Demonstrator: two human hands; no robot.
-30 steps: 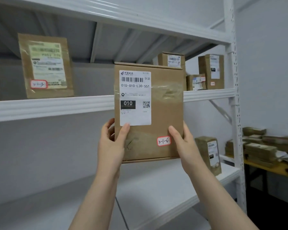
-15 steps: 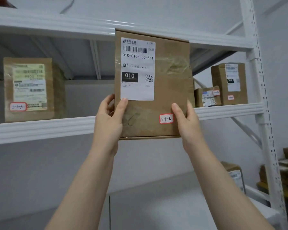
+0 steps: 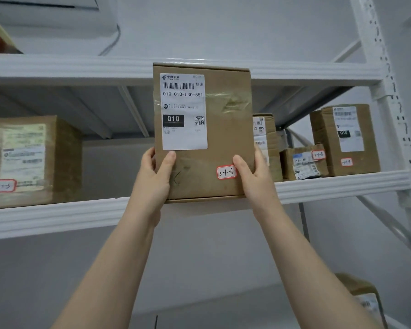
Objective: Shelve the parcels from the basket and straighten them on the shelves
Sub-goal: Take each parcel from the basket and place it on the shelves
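Parcel [image 3: 223,138] is held upright in front of the middle shelf [image 3: 57,217], its long axis vertical and its bottom edge about level with that shelf's front lip. It is gripped at its two lower corners. The left hand [image 3: 152,181] is curled round the lower left edge with the thumb laid on the front face. The right hand [image 3: 254,179] is curled round the lower right edge likewise, its thumb beside a red-bordered sticker [image 3: 226,172]. Neither hand is the nearer; both sit below the parcel's middle. On the middle shelf, an open stretch is seen between a brown box [image 3: 33,160] towards its left end and a group of boxes [image 3: 351,138] towards its right end, and the parcel is lined up with that stretch. A push straight back over the lip is judged to be needed next; whether the top clears the beam [image 3: 81,70] above cannot be told. The parcel is a flat rectangular carton of scuffed matte cardboard, with glossy clear tape and a smooth white label [image 3: 183,110].
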